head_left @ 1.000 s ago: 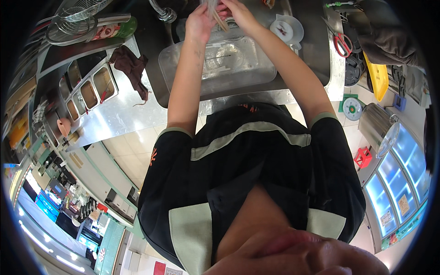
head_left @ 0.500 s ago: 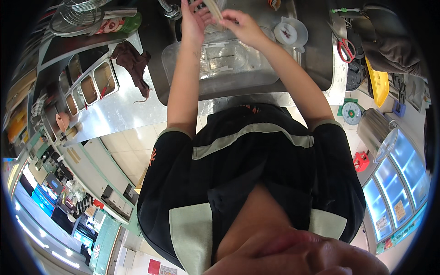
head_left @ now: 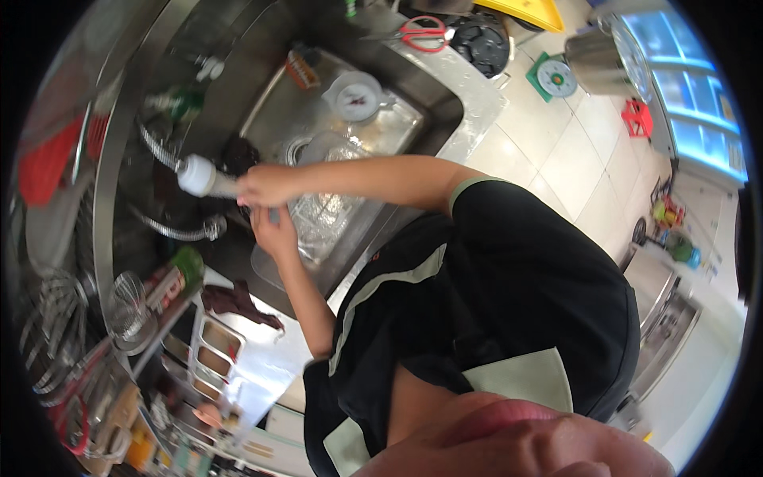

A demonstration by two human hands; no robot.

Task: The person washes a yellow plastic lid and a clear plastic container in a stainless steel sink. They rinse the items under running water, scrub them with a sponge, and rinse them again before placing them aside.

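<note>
My right hand [head_left: 270, 185] is just below the white tap head [head_left: 196, 176], where a pale, blurred streak like running water meets its fingers. Those fingers are curled; whatever they may hold is hidden. Close beneath it, my left hand [head_left: 275, 232] has its thumb and fingers apart, with nothing visible in them. A clear plastic tub [head_left: 322, 248] lies in the metal sink [head_left: 401, 119], under and beside my forearms. Farther right in the sink stands a translucent jug [head_left: 358, 97] with dark red bits in it.
Red-handled scissors [head_left: 425, 34] lie on the sink's edge at the top. A second tap [head_left: 213, 227] with a flexible metal hose is left of my hands. A dark brown cloth [head_left: 238, 304] rests on the counter by metal food pans [head_left: 218, 350]. Whisks [head_left: 60, 298] crowd the far left.
My view has swung, so the sink and hands sit farther left and lower. My right hand has moved up near the tap head; my left hand, earlier spread, is now just under it.
</note>
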